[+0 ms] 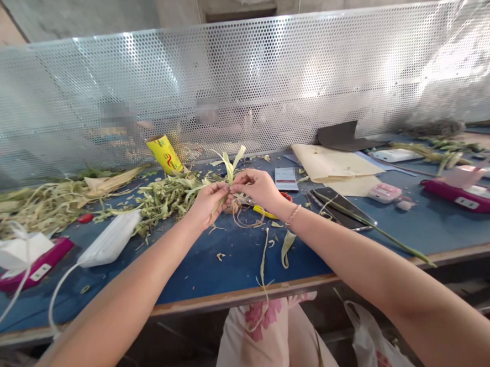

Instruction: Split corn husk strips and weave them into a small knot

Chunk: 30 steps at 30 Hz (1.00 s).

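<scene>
Far left edge: I see a magenta box (38, 265) with white tissue on it, near the front of the blue counter (216, 263).
Face mask: a white mask (109, 242) lies just right of that box, and its loop trails over the front edge.
Leaf pile: a heap of pale green leaf strips (63, 197) runs along the back left of the counter.
Yellow roll: a yellow roll (165, 154) leans tilted at the back edge, against the perforated screen (305, 74).
Left hand: my view shows the left hand (211, 203) over the counter's middle, fingers closed in a pinch on the leaf strip (230, 166).
Leaf strip: it stands up between both hands and forks into two tips above them. It is held clear of the counter, a little back from the centre.
Right hand: the right hand (258, 188) touches the left, and its fingertips also pinch the same strip.
Twine: a thin brown loop (247, 221) hangs just below the hands.
Card: a white card (286, 179) lies just right of the right hand.
Phone: a dark phone (338, 204) lies right of centre.
Paper: tan sheets (333, 164) lie behind the phone.
Far right edge: a second magenta case (464, 196) sits there.
</scene>
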### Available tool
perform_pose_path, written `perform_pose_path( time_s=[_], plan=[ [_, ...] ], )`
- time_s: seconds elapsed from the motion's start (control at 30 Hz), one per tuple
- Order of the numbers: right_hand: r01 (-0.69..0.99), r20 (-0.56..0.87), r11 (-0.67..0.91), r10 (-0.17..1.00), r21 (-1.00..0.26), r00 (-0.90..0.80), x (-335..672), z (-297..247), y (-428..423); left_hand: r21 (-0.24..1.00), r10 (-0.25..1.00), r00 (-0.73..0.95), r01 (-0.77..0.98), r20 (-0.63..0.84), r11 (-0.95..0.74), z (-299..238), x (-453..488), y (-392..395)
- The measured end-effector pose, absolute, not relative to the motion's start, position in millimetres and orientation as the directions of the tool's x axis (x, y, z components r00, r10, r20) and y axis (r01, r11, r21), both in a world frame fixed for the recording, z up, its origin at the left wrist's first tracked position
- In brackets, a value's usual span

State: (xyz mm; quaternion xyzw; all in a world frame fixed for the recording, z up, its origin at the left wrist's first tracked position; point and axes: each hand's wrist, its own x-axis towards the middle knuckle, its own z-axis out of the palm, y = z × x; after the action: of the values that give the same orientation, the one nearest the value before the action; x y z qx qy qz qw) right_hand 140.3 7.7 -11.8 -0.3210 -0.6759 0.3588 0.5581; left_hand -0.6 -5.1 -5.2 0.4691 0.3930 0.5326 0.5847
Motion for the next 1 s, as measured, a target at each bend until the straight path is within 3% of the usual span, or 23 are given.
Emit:
perform_pose_path(
  time_s=[0.27, 0.63, 1.0],
  plan=[
    [0.147, 0.583, 0.599, 0.800, -0.787, -0.142, 141.9, -14.3, 9.5, 0.964, 0.995, 0.095, -0.265, 0.036, -0.010, -3.8, 0.6, -6.2],
    [0.086, 0.618, 0.629, 0.776, -0.772, -0.129, 140.9, -14.5, 5.5, 0.906, 0.976, 0.214, -0.407, -0.033, 0.119, -2.4, -0.4, -4.1],
    [-0.231, 0.533, 0.482, 0.790, -0.845, -0.303, 132.7, -18.0, 8.4, 0.924, 0.988, 0.155, -0.378, 0.007, 0.053, -1.9, 0.3, -8.1]
  ],
)
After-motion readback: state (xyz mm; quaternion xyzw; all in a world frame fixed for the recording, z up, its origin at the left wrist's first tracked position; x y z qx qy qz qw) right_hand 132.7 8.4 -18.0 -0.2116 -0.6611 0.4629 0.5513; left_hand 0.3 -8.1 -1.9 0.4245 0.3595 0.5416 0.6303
